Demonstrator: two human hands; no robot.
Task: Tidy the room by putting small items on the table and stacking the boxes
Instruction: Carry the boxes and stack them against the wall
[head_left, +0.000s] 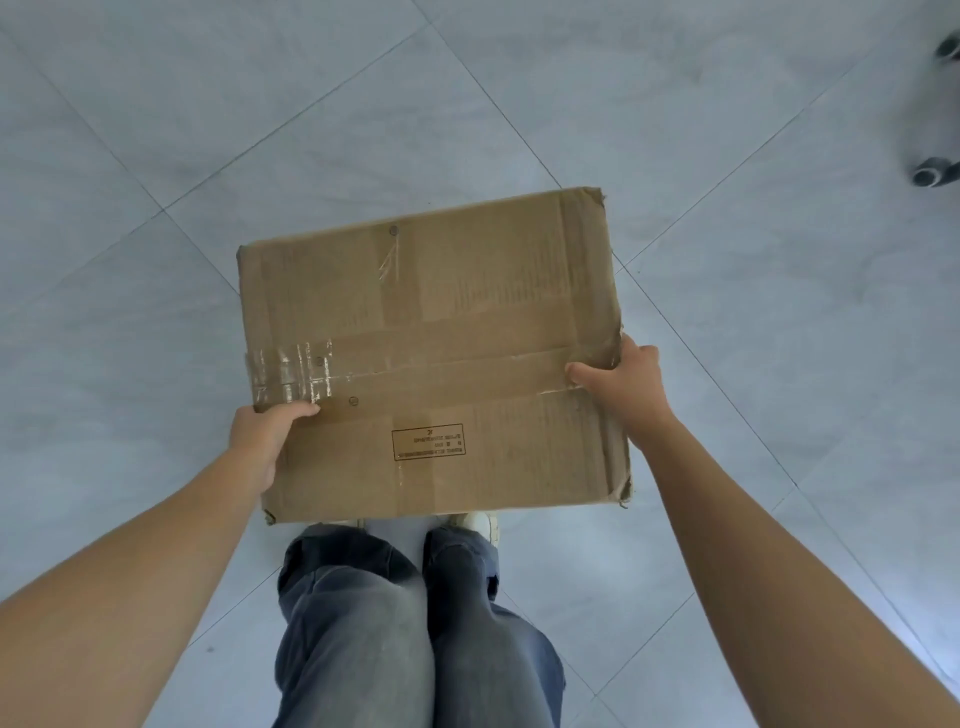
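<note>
Grey tiled floor (156, 130) fills the view. A flat, taped cardboard box (431, 353) is held level above it, in front of the person's jeans (363, 623). The left hand (262, 441) grips the box's left edge and the right hand (618, 379) its right edge, thumbs on top. Dark casters (932, 174) sit at far right.

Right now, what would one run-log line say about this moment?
left hand: grips cardboard box, left edge | right hand: grips its right edge | box: closed, taped, over tiled floor | stack: none in view
</note>
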